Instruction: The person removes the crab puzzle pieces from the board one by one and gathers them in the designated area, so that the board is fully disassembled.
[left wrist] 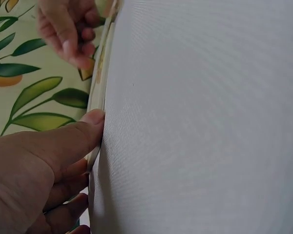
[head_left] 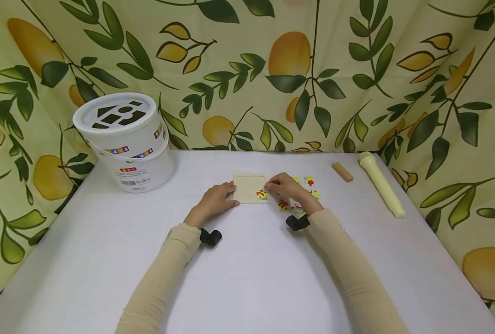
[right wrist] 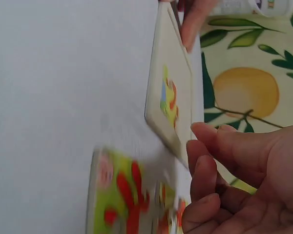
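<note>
A pale wooden puzzle frame (head_left: 246,187) lies flat on the table with one colourful jigsaw piece (head_left: 262,195) in its lower right corner, the piece also showing in the right wrist view. My left hand (head_left: 216,198) grips the frame's left edge, thumb (left wrist: 83,131) along the near side and fingers at the far side. Over the frame's right edge, my right hand (head_left: 287,186) hovers with loosely bent fingers, thumb and index close together and nothing visible between them. Loose puzzle pieces (right wrist: 122,195) lie right of the frame, partly hidden under my right hand in the head view.
A white lidded bucket (head_left: 126,144) with shape-cut holes stands at the back left. Toward the back right lie a small brown wooden block (head_left: 342,172) and a cream-coloured stick with a rounded head (head_left: 381,185). A fruit-patterned curtain (head_left: 239,93) borders the white table (head_left: 247,278).
</note>
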Motion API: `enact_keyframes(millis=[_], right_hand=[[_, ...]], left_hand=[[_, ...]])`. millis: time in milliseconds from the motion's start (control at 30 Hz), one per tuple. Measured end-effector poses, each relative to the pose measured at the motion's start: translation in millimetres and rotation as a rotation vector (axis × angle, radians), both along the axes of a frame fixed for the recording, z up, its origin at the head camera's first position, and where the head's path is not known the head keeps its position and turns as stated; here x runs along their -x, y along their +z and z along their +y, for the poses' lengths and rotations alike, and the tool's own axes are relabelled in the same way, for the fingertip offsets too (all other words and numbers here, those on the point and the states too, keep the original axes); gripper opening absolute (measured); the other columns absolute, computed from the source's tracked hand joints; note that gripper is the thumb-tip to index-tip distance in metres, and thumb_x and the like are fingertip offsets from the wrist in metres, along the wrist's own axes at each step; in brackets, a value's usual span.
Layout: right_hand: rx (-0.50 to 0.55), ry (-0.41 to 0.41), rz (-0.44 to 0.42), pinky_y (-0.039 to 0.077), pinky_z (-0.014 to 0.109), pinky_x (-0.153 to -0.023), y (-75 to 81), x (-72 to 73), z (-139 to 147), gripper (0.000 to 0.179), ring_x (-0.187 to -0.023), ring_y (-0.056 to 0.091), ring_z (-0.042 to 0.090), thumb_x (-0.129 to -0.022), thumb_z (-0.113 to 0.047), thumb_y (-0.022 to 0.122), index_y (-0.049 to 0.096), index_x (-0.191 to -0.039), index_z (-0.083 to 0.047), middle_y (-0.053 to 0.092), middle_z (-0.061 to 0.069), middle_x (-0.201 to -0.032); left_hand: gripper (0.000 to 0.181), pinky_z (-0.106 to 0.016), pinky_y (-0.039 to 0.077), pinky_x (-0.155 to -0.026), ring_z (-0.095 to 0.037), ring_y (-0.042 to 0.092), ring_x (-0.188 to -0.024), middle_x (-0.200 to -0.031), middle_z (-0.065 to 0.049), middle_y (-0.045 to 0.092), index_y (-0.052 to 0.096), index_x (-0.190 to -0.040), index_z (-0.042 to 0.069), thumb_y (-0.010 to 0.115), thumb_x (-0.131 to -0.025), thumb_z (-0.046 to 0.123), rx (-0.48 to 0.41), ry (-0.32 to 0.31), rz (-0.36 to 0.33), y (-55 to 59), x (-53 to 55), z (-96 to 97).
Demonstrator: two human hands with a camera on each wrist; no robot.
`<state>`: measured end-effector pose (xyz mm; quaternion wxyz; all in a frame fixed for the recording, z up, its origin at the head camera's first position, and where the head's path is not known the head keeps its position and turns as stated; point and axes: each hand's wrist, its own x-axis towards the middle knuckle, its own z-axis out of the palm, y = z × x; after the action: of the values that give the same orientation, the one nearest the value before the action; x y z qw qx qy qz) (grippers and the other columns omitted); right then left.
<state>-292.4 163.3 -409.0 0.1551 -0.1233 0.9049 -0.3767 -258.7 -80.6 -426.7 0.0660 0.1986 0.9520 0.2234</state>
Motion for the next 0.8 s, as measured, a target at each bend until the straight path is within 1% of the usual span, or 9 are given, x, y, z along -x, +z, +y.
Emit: enact_keyframes(millis=[133, 267, 400, 533, 667, 800], right_hand=[[-0.053, -0.025, 0.038, 0.038, 0.022, -0.061, -6.3, 3.3, -12, 0.024, -0.071, 0.045, 0.013, -0.093, -0.017, 0.054, 0.068, -0.102, 0.000, 0.059, 0.005, -0.080], [-0.097, -0.045, 0.074, 0.036, 0.022, -0.059, -10.7, 4.7, -16, 0.022, -0.066, 0.044, 0.012, -0.093, -0.017, 0.054, 0.069, -0.097, -0.002, 0.056, 0.001, -0.073], [-0.108, -0.050, 0.091, 0.036, 0.022, -0.058, -11.0, 4.3, -17, 0.020, -0.066, 0.045, 0.013, -0.093, -0.015, 0.053, 0.069, -0.095, -0.003, 0.059, 0.003, -0.076], [-0.076, -0.061, 0.054, 0.036, 0.022, -0.059, -10.9, 4.1, -15, 0.018, -0.069, 0.044, 0.014, -0.092, -0.013, 0.055, 0.069, -0.096, -0.003, 0.060, 0.004, -0.081], [0.001, -0.056, 0.006, 0.037, 0.022, -0.057, -9.9, 4.0, -13, 0.014, -0.068, 0.044, 0.013, -0.089, -0.010, 0.058, 0.066, -0.097, -0.002, 0.058, 0.003, -0.079], [0.090, -0.045, -0.008, 0.039, 0.022, -0.057, -6.3, 2.7, -10, 0.013, -0.068, 0.046, 0.012, -0.087, -0.005, 0.060, 0.065, -0.098, 0.000, 0.058, 0.002, -0.077]], left_hand=[[0.059, -0.044, 0.032, -0.106, -0.031, 0.039, -0.131, -0.144, -0.012, 0.039, 0.047, -0.133, 0.003, 0.066, -0.085, 0.032, -0.005, 0.005, -0.002, -1.8, 0.0, 3.1], [0.059, -0.043, 0.033, -0.106, -0.031, 0.039, -0.131, -0.144, -0.012, 0.039, 0.048, -0.133, 0.003, 0.066, -0.084, 0.032, 0.004, 0.009, 0.005, -2.7, 1.0, 3.8], [0.059, -0.043, 0.033, -0.105, -0.031, 0.040, -0.131, -0.144, -0.011, 0.039, 0.048, -0.133, 0.004, 0.066, -0.084, 0.032, 0.014, 0.012, 0.016, -3.5, 2.3, 3.2], [0.059, -0.043, 0.033, -0.106, -0.031, 0.039, -0.131, -0.144, -0.011, 0.039, 0.047, -0.133, 0.004, 0.066, -0.085, 0.033, 0.011, 0.013, 0.012, -4.2, 3.3, 2.4], [0.059, -0.043, 0.034, -0.105, -0.031, 0.040, -0.130, -0.144, -0.012, 0.040, 0.048, -0.132, 0.003, 0.066, -0.084, 0.033, 0.009, 0.005, 0.025, -4.9, 4.2, 1.6], [0.059, -0.044, 0.034, -0.105, -0.031, 0.040, -0.130, -0.143, -0.012, 0.040, 0.049, -0.132, 0.003, 0.066, -0.084, 0.032, 0.009, -0.001, 0.032, -4.5, 3.9, 0.0]])
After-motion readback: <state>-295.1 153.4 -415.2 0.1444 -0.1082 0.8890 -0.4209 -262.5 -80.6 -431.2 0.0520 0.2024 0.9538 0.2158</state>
